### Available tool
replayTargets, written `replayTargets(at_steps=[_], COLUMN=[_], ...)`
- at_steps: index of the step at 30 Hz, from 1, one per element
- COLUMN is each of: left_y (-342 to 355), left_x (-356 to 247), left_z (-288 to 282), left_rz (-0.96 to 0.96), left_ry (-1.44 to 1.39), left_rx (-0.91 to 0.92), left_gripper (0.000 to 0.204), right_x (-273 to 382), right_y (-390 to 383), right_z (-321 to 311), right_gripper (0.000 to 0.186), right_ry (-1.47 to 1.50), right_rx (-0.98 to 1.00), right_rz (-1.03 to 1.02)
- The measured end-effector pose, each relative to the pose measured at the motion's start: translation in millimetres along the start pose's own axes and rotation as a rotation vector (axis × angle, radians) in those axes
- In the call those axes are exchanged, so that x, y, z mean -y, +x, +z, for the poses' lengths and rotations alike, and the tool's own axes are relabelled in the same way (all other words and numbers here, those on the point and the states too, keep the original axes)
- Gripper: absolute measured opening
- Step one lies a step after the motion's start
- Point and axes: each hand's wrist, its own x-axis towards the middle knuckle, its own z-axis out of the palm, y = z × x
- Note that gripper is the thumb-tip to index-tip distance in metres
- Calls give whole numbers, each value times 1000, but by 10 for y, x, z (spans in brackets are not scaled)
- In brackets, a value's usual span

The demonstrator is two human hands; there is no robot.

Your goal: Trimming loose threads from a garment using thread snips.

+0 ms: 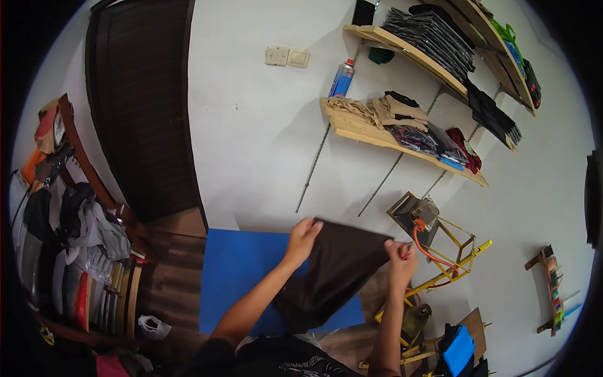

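Cloth point(342, 264) of a very dark brown is hanging between two bare hands, and much of it is hard to read: its lower end is gathering into near-black folds toward the person's body, and its far side is facing away from the camera. The left hand point(304, 237) is pinching the upper left corner, with its fingertips partly hiding at the edge. The right hand point(400, 254) is pinching the upper right corner, its fingers curling close; a small red thing point(406, 256) is showing there, possibly part of a tool, though it is too small to tell. Between the two grips the top edge is running nearly straight, sloping down toward the right hand, and the surface below it is looking plain, with soft creases narrowing toward the bottom.

Beneath the grip, a blue tabletop point(235, 257) is lying partly covered by the cloth and the left forearm; some of its near edge is disappearing behind the person's black shirt point(276, 355), which the lower rim is cutting off. Near the right hand, on its right, a yellow metal frame point(482, 247) is standing with an orange hose point(419, 224). Beyond the grip, a wooden shelf point(352, 127) is carrying folded garments point(396, 113). Well left of the left hand, grey and black clothes point(103, 232) are crowding toward the dark fisheye border.
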Motion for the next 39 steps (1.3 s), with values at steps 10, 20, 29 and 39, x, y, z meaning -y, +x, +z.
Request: replayTargets(at_steps=[10, 20, 29, 39], left_y=[168, -686, -1282, -1269], left_x=[-458, 155, -258, -204], left_z=[596, -262, -416, -197], left_rz=[167, 127, -9, -85], left_ry=[-516, -970, -808, -886], left_rx=[-159, 101, 62, 152], left_gripper=[10, 24, 21, 18], right_x=[895, 325, 559, 340], right_y=[-933, -1831, -1335, -1070], right_z=[195, 1269, 759, 545], right_gripper=[20, 36, 35, 34], right_ry=[-371, -374, -319, -360], right_rx=[47, 1067, 915, 827], right_rz=[-517, -615, -282, -431])
